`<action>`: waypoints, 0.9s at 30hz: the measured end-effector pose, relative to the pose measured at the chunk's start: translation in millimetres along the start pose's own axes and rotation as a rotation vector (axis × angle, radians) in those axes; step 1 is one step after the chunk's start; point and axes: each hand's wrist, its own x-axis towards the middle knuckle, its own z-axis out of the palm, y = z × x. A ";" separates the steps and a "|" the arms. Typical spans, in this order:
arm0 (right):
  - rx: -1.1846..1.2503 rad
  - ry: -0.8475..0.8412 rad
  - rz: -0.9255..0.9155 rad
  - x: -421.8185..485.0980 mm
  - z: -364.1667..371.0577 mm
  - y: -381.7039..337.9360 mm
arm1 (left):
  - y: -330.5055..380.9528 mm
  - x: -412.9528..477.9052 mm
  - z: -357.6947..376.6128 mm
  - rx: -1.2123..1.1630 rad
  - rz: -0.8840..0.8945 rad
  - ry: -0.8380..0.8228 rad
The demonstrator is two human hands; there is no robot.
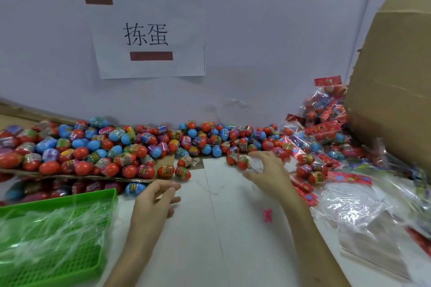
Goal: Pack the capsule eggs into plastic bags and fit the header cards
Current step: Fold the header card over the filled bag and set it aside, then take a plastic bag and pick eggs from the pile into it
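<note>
A long heap of capsule eggs [121, 147], red, blue and purple, lies along the wall on the white table [210, 228]. My right hand [268, 172] reaches to the heap's near edge. Its fingers and thumb curl round a clear plastic bag [255, 165] with a red egg [243, 162] at its mouth. My left hand [156, 200] hovers over the table nearer me, fingers loosely bent, holding nothing. Empty clear bags [51, 228] fill a green basket [102, 254] at the lower left. Red header cards [305, 191] lie just right of my right hand.
Packed bags with red header cards [326, 123] pile up at the right against a large cardboard box [391, 100]. More clear plastic [354, 209] lies at the right front. A small pink scrap [267, 215] sits on the table. A paper sign [149, 35] hangs on the wall.
</note>
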 end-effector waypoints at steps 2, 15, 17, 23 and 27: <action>-0.094 -0.095 0.044 -1.0 2.7 5.6 | -0.1 -1.1 -0.2 0.048 0.021 0.003; -0.153 0.284 0.222 17.5 19.5 37.5 | 9.2 -8.9 2.2 0.175 0.072 -0.009; -0.097 0.333 0.214 17.9 19.9 38.5 | 9.9 -9.1 2.3 0.178 0.070 -0.010; -0.053 0.460 0.223 22.2 16.7 42.6 | 8.7 -8.6 2.2 0.178 0.070 -0.007; 0.092 0.577 0.186 23.7 12.6 39.8 | 8.0 -7.8 2.4 0.175 0.069 -0.009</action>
